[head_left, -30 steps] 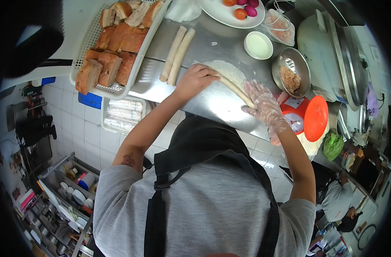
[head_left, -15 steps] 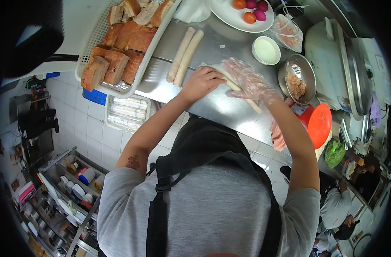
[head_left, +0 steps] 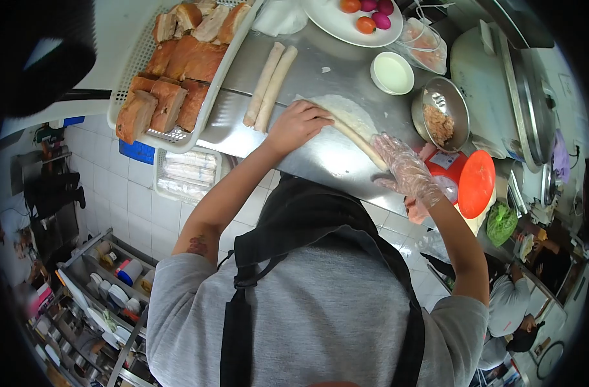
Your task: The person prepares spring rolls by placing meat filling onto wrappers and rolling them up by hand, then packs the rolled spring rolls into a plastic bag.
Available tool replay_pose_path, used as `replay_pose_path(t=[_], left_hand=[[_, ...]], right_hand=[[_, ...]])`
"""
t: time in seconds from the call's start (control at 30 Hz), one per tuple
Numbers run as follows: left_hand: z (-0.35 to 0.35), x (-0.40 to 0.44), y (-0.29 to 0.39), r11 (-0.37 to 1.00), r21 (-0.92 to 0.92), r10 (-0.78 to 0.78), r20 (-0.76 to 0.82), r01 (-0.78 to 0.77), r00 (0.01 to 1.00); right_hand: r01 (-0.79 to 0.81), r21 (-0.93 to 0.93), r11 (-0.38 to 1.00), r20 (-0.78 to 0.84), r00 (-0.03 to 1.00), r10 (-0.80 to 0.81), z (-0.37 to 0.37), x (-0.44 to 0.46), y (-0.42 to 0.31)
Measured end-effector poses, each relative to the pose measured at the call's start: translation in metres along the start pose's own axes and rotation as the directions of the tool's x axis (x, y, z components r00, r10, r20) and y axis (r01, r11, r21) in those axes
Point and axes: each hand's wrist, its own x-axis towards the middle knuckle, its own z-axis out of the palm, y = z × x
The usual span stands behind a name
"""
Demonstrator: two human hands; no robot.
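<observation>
A long, thin roll point(head_left: 358, 142) lies slantwise on the steel counter, with the pale round wrapper sheet point(head_left: 347, 111) spread flat behind it. My bare left hand point(head_left: 299, 126) presses its closed fingers over the roll's upper left end. At the lower right end is my right hand point(head_left: 405, 169) in a clear plastic glove. Its fingers and thumb are stretched apart on either side of the roll's tip; whether they touch it I cannot tell. Two similar pale rolls point(head_left: 269, 87) lie side by side to the left of my left hand.
A basket point(head_left: 212, 109) of roasted pork slabs stands at left. Along the right are a steel bowl point(head_left: 461, 109) of minced filling, a white bowl point(head_left: 392, 73), a red container point(head_left: 477, 184) and a large pot point(head_left: 478, 84). A plate point(head_left: 327, 22) of tomatoes sits behind.
My right hand has slid down and right along the roll to its lower end, uncovering the wrapper and the roll's middle. My left hand stays at the upper end.
</observation>
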Motion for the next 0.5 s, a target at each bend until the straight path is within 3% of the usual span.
replay_pose_path(t=[0.17,0.27,0.37,0.5], left_hand=[[0.004,-0.001,-0.004,0.999,-0.010,0.035,-0.015,-0.035,0.999],[0.002,-0.001,-0.003,0.999,-0.004,0.038,-0.009,-0.038,0.999],[0.001,0.000,-0.002,1.000,-0.004,0.031,-0.012,-0.031,0.999],[0.003,0.000,-0.004,0.999,0.010,0.032,-0.009,-0.032,0.999]], right_hand=[[-0.036,-0.007,0.999,-0.226,0.974,0.033,0.002,0.035,-0.011],[0.109,0.030,0.994,-0.196,0.975,-0.101,0.005,0.028,-0.012],[-0.142,0.056,0.988,0.032,0.990,0.140,-0.014,-0.005,-0.022],[-0.086,0.048,0.995,-0.168,0.981,0.093,0.005,0.013,-0.007]])
